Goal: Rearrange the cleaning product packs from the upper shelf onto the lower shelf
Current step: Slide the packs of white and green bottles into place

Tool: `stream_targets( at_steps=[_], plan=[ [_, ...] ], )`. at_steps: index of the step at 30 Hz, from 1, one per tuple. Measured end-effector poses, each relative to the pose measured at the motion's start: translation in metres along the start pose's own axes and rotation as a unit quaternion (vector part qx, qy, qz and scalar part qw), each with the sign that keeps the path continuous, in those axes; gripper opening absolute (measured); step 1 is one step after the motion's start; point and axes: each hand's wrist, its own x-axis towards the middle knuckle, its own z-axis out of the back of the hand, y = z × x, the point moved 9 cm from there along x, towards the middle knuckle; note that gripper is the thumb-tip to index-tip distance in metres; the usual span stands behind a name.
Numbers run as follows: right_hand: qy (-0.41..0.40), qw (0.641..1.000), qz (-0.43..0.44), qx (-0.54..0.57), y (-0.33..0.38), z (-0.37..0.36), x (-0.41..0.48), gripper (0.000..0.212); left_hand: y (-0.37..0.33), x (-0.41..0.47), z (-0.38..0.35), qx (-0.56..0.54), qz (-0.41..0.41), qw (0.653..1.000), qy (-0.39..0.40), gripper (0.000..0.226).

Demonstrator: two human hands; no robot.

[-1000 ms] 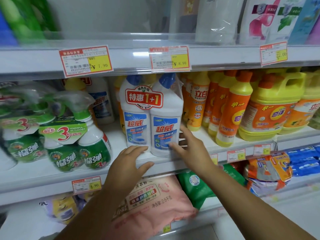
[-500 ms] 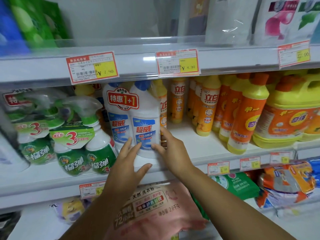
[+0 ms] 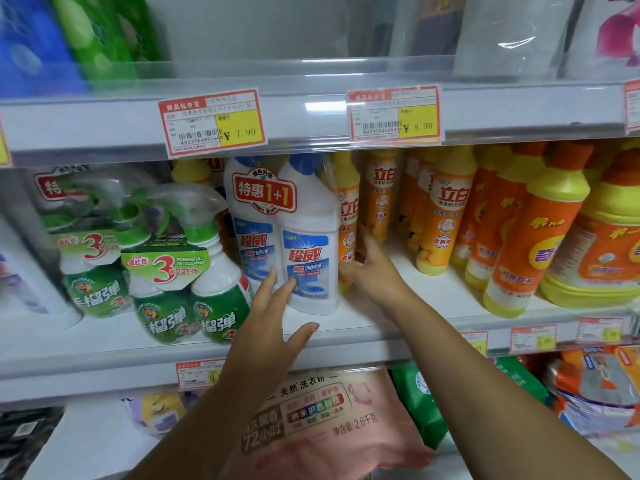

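Twin pack (image 3: 282,233) had slid left toward spray bottles (image 3: 180,289) | stood on shelf (image 3: 363,327) | left hand (image 3: 268,327) open, fingertips touching front | right hand (image 3: 372,271) cupping its right side

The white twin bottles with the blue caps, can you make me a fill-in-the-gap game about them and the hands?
1. The red sticker on the white twin pack says 1+____.
2. The left hand touches the pack's front with its fingers spread ____.
3. The right hand reaches between the pack and an ____ bottle.
4. The spray bottles left of the pack have ____ labels.

Missing words: 1; open; orange; green
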Motion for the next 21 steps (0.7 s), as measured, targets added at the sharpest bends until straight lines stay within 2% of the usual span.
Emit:
stream_targets(
  at_steps=[4,11,21],
  plan=[
    [-0.05,0.998,-0.004,-0.044,-0.006,0.003,0.003,0.06,0.0,-0.002,0.0,-0.002,-0.007,1.0,0.008,0.07],
    [-0.16,0.979,0.017,-0.126,-0.009,0.055,-0.023,0.067,-0.002,-0.002,-0.001,-0.011,0.02,1.0,0.005,0.076],
    [-0.301,0.919,0.007,-0.255,-0.009,0.135,-0.069,0.067,-0.01,-0.004,-0.001,-0.023,0.038,0.999,-0.005,0.079]
  ],
)
